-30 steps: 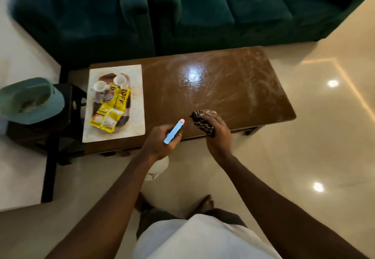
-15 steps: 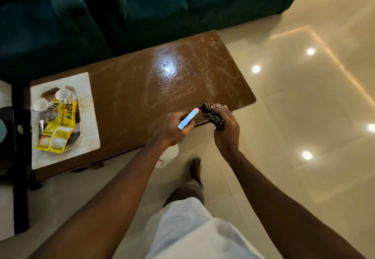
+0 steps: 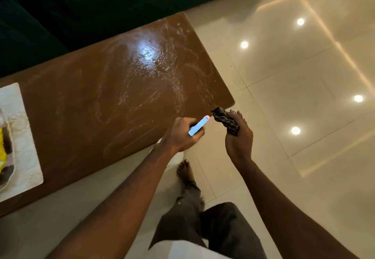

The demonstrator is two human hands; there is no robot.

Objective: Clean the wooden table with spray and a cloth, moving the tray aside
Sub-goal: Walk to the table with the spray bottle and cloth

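Head view: left hand (image 3: 180, 137) grips a blue, pink-tipped spray bottle (image 3: 198, 128); right hand (image 3: 239, 139) fingers clutch a dark patterned cloth (image 3: 225, 119) beside the brown wooden table (image 3: 101, 106) corner.

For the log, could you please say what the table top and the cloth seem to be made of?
Table top: probably varnished wood, brown, glossy, mirroring a lamp under whitish smears. Cloth: soft fabric, apparently; dark, striped, crumpled in the right hand.

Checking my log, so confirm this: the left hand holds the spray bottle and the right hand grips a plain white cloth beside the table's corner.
No: the head view shows the cloth in the right hand is dark and patterned, not plain white. The left hand does hold the spray bottle, and the cloth is beside the table corner.
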